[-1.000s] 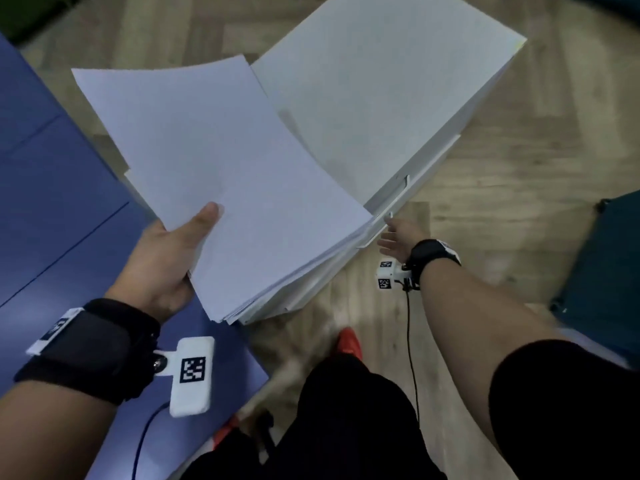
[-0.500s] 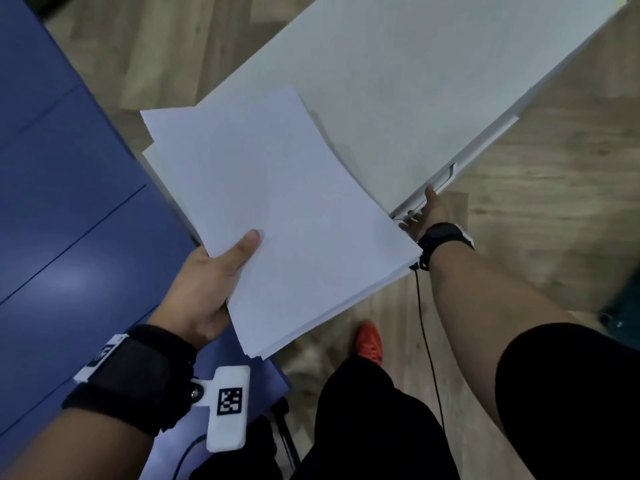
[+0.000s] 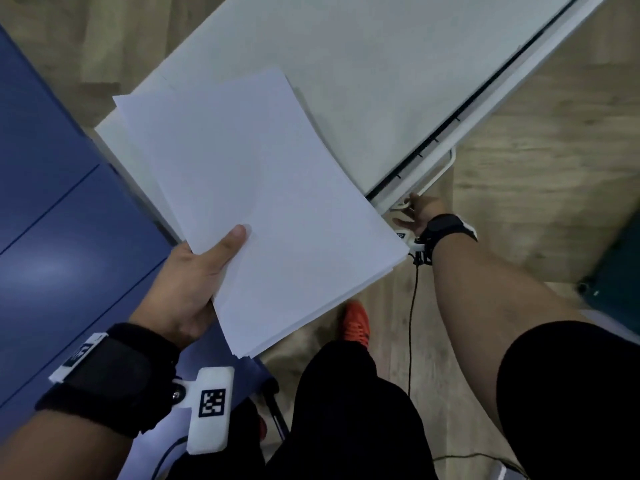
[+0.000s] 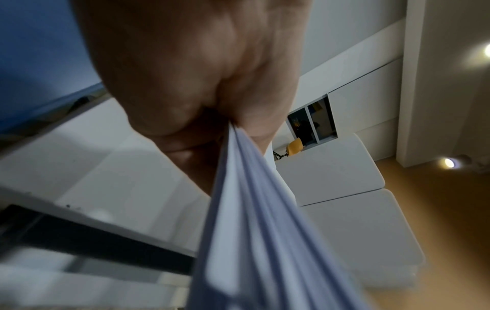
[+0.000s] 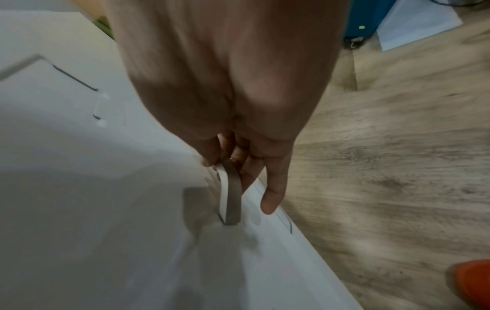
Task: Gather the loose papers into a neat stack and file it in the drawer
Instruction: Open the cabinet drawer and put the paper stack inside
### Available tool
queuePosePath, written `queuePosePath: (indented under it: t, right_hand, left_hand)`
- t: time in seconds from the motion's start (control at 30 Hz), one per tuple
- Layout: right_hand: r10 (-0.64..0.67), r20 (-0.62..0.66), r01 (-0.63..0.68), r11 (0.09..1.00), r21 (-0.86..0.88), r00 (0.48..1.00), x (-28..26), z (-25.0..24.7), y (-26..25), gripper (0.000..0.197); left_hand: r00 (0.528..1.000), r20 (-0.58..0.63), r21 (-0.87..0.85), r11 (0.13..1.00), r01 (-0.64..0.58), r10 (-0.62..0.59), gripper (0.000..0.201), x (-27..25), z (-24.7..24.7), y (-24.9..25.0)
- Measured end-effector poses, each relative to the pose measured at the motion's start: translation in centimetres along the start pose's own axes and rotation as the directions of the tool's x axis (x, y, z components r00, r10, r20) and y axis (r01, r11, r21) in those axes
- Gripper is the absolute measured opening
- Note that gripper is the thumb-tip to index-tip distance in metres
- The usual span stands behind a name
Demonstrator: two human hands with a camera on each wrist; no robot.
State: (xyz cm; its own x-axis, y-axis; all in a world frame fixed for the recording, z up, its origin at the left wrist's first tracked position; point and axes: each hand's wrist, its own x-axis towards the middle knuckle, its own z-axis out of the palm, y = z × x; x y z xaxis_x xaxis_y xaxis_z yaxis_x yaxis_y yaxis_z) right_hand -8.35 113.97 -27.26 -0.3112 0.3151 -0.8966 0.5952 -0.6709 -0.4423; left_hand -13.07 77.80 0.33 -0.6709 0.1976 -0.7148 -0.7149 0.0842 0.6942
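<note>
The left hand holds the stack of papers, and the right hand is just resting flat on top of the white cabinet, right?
Not quite. The left hand does hold the stack of papers, but the right hand grips the drawer handle on the white cabinet, as the right wrist view shows.

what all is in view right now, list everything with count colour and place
paper stack: one, white, held above the near corner of the cabinet
cabinet: one, white, centre, on the floor
drawer handle: one, white, on the cabinet's front edge
floor: pale wood, around the cabinet
panels: blue, left of the cabinet
shoe: one, orange, on the floor below the papers
case: one, dark teal, right edge
wrist cameras: two, white, one strapped on each wrist
left hand: grips the paper stack, thumb on top
right hand: fingers curled round the drawer handle
</note>
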Motion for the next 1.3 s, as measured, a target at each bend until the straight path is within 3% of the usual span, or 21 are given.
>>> queuePosePath:
  t: [0.23, 0.4, 0.53, 0.67, 0.73, 0.8, 0.87, 0.93, 1.03, 1.17, 1.2, 1.3]
  right_hand:
    - [0.088, -0.058, -0.088, 0.996, 0.005, 0.994, -2.4, -5.0, 2.1, 0.033]
    - [0.059, -0.103, -0.040, 0.983, 0.177, 0.993, -5.9, -9.1, 4.3, 0.028]
    - [-0.095, -0.295, 0.160, 0.965, 0.206, 0.951, -11.7, -10.8, 4.5, 0.050]
    - [-0.285, -0.167, 0.293, 0.956, 0.023, 0.944, -18.6, -8.7, 6.4, 0.044]
    - [-0.329, -0.116, 0.315, 0.941, -0.122, 0.937, -19.7, -7.7, 8.6, 0.052]
    - [-0.335, -0.093, 0.298, 0.913, -0.277, 0.938, -19.8, -6.9, 10.4, 0.062]
    - [-0.298, -0.117, 0.232, 0.892, -0.389, 0.947, -19.9, -6.1, 11.0, 0.056]
    - [-0.267, -0.139, 0.215, 0.928, -0.303, 0.954, -20.7, -5.2, 10.3, 0.051]
    - [-0.264, -0.157, 0.235, 0.955, -0.181, 0.952, -22.1, -4.6, 8.8, 0.063]
    - [-0.279, -0.167, 0.237, 0.943, -0.234, 0.946, -22.1, -5.5, 9.4, 0.014]
    - [-0.256, -0.182, 0.203, 0.942, -0.266, 0.949, -21.8, -5.8, 9.7, 0.017]
    - [-0.166, -0.211, 0.111, 0.962, -0.251, 0.963, -20.9, -6.9, 10.6, 0.055]
  left_hand:
    - [0.999, 0.045, 0.026, 0.999, 0.021, -0.022, 0.037, -1.1, 1.4, -1.0]
    - [0.996, 0.077, 0.086, 0.996, 0.031, -0.038, 0.036, -2.6, 2.2, -1.1]
    - [0.992, 0.123, 0.099, 0.995, 0.015, -0.027, 0.036, -4.0, 2.8, -1.1]
    - [0.989, 0.144, 0.108, 0.994, 0.013, -0.029, 0.036, -5.0, 3.3, -1.7]
    - [0.988, 0.148, 0.130, 0.991, 0.020, -0.039, 0.036, -5.5, 3.4, -2.0]
    - [0.988, 0.147, 0.141, 0.990, 0.030, -0.051, 0.036, -6.0, 3.5, -2.1]
    - [0.989, 0.142, 0.150, 0.988, 0.030, -0.051, 0.036, -6.4, 3.6, -2.1]
    - [0.989, 0.136, 0.162, 0.986, 0.033, -0.055, 0.036, -6.6, 3.5, -2.1]
    - [0.988, 0.140, 0.175, 0.984, 0.040, -0.065, 0.037, -6.9, 3.8, -2.0]
    - [0.988, 0.144, 0.152, 0.988, 0.027, -0.049, 0.034, -7.0, 4.3, -1.7]
    - [0.988, 0.148, 0.143, 0.989, 0.027, -0.048, 0.033, -7.0, 4.4, -1.7]
    - [0.986, 0.161, 0.143, 0.989, 0.028, -0.052, 0.031, -7.1, 4.6, -1.3]
